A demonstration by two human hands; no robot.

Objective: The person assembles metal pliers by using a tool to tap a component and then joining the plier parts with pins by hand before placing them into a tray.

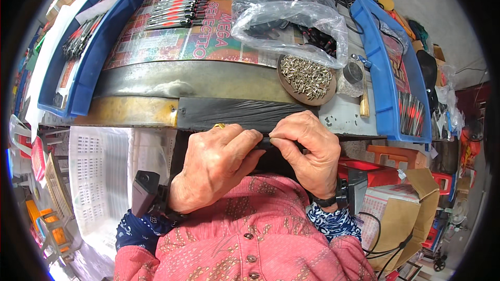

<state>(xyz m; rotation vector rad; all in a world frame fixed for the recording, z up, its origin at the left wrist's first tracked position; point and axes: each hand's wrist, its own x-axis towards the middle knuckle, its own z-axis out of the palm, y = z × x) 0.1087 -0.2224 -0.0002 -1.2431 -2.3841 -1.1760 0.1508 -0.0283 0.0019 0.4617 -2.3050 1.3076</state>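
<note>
- Left hand (216,164): fingers are curled shut round one end of a small black rod-like part (264,142); a gold ring is seen on one finger.
- Right hand (307,153): thumb and forefinger are pinched on the other end of the same black part; the remaining fingers are folded in.
- The black part is held between the two hands, close to the chest, just below the front edge of the workbench (219,80). Its exact shape is hidden by the fingers.
- A small black device (144,192) is strapped at the left wrist; a second one (355,191) is strapped at the right wrist.
- Just beyond the hands, a dark strip (234,114) is laid along the bench edge.
- Further out to the right, a round brown dish (306,79) heaped with small silvery metal pieces is set on the bench.
- Behind the dish, a clear plastic bag (289,15) of dark parts is lying.
- Rows of slim finished tools (179,0) are laid out on printed paper at the upper left.
- Blue trays are placed at both sides: one at the left (91,57), one at the right (388,78).
</note>
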